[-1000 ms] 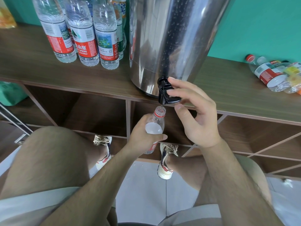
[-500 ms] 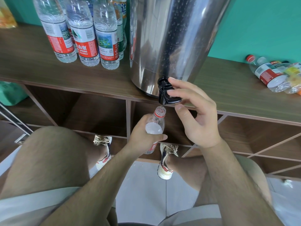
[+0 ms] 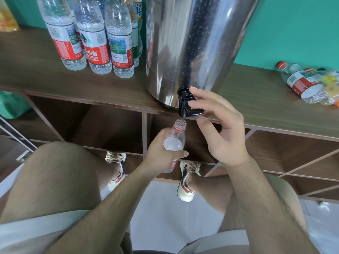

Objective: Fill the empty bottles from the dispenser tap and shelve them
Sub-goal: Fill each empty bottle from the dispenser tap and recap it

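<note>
Head view: at frame centre the left hand is wrapped around an uncapped bottle, its mouth just under the black tap. The right hand pinches the tap lever between fingers and thumb. The steel dispenser stands on the wooden shelf. Upright bottles stand upper left, and lying bottles are at the right edge.

Bottle under tap; upright bottles left of dispenser.
</note>
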Available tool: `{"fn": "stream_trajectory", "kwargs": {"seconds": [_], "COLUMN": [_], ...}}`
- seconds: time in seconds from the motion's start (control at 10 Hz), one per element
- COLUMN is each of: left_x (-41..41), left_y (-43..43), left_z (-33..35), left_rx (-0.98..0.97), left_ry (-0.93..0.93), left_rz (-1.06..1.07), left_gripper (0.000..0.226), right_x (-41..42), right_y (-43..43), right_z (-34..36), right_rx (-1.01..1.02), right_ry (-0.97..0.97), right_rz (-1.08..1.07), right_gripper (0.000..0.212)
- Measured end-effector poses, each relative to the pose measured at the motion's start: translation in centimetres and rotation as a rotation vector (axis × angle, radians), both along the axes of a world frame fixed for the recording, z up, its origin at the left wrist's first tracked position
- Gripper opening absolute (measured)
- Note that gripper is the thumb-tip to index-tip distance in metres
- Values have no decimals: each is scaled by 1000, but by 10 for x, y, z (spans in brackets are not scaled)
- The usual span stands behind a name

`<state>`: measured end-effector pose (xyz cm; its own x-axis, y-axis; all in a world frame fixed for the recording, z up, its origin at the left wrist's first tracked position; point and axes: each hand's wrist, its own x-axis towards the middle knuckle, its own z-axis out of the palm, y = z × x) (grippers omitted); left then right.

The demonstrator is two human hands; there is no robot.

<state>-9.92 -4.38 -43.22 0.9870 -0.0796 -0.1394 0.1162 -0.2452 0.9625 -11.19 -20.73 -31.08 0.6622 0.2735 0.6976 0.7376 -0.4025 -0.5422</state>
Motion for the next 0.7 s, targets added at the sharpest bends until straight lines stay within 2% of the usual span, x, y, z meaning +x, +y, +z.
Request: {"fn": "stream_trajectory", "kwargs": {"seconds": [0.7], "left_x": [0], "left_y": [0], "left_z": [0], "left_rx": [-2], "left_ry": [-10], "left_rz": [2], "left_gripper": [77], "right_x": [0], "right_y": [0], "right_z": [-1], "right_rx": [-2], "right_ry": [2], "right_rz": [-4], "right_gripper": [36]}}
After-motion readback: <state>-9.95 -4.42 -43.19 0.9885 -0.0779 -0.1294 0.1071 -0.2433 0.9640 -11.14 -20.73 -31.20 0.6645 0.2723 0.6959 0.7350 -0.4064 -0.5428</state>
